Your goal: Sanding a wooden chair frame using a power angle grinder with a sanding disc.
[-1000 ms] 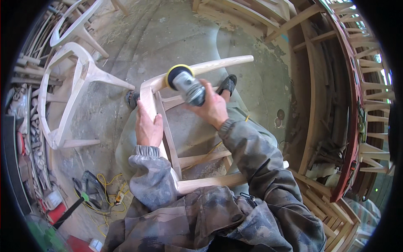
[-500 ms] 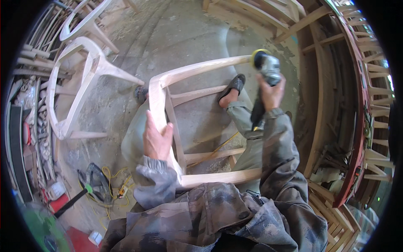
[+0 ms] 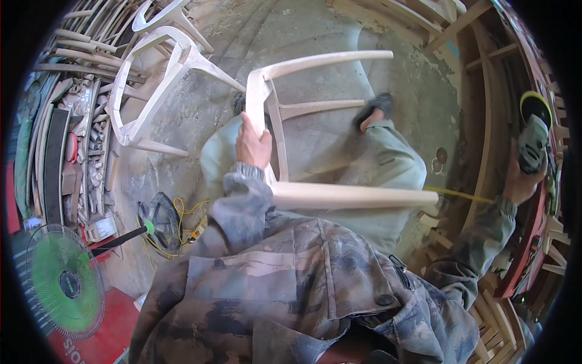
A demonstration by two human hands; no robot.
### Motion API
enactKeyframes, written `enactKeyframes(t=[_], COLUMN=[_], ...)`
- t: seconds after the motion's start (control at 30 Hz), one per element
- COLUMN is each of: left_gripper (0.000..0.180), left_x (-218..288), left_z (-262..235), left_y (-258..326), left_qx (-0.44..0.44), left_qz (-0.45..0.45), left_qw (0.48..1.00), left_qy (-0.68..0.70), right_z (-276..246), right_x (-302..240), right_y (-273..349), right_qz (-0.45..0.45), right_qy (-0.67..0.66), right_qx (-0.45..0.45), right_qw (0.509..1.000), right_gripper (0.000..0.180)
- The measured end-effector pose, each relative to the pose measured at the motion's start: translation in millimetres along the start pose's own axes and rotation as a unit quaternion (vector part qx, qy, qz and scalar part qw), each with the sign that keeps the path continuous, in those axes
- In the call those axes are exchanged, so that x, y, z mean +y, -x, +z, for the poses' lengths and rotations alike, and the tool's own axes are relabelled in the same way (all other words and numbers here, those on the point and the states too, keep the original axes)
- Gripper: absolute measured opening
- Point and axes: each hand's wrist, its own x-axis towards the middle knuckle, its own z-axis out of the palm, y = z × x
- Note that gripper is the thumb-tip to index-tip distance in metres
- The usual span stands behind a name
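Left grip clasps the side rail of a bare wooden chair frame, tipped just in front of the camouflage jacket. Frame looks stiff, fairly light, maybe dust-slick; take it by the thick rail. Right grip clenches a disc sander, well apart from frame; probably dense, hold by body. Far right, pale wooden parts beside red-edged rack; rack's contents unclear.

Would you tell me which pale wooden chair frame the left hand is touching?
The central pale wooden chair frame: the bare left hand rests on it, whereas the two similar frames at upper left have no hand on them.
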Motion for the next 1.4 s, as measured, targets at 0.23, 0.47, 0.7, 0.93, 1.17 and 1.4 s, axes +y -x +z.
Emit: enactKeyframes(t=[0.23, 0.47, 0.7, 0.93, 1.17, 1.4], left_gripper=[0.058, 0.052, 0.06, 0.076, 0.082, 0.089], left_x=[-23.3, 37.8, 11.3, -34.5, -23.0, -44.2], left_z=[-38.6, -69.3, -78.6, -76.6, -71.4, -46.8], left_y=[-116.0, -76.0, -87.1, -160.0, -207.6, -224.3], left_qx=[-0.094, -0.078, -0.006, -0.138, -0.075, 0.08], left_qz=[-0.022, 0.241, 0.367, 0.312, 0.326, 0.296], left_qw=[0.995, 0.966, 0.905, 0.932, 0.936, 0.944], left_qy=[0.026, 0.054, -0.216, -0.12, -0.108, -0.123], right_z=[-55.4, -69.7, -64.2, -83.0, -21.0, 6.5], right_x=[61.0, 67.8, 58.0, 91.1, 58.8, 37.7], right_y=[95.9, 179.5, 182.2, 159.0, 185.7, 220.6], right_qz=[0.01, 0.307, 0.388, 0.506, 0.479, 0.472], right_qy=[-0.085, -0.255, -0.349, -0.559, -0.761, -0.798], right_qx=[-0.086, -0.158, -0.196, -0.265, -0.297, -0.289], right_qw=[0.993, 0.903, 0.83, 0.602, 0.32, 0.239], right_gripper=[0.069, 0.053, 0.038, 0.05, 0.076, 0.078])
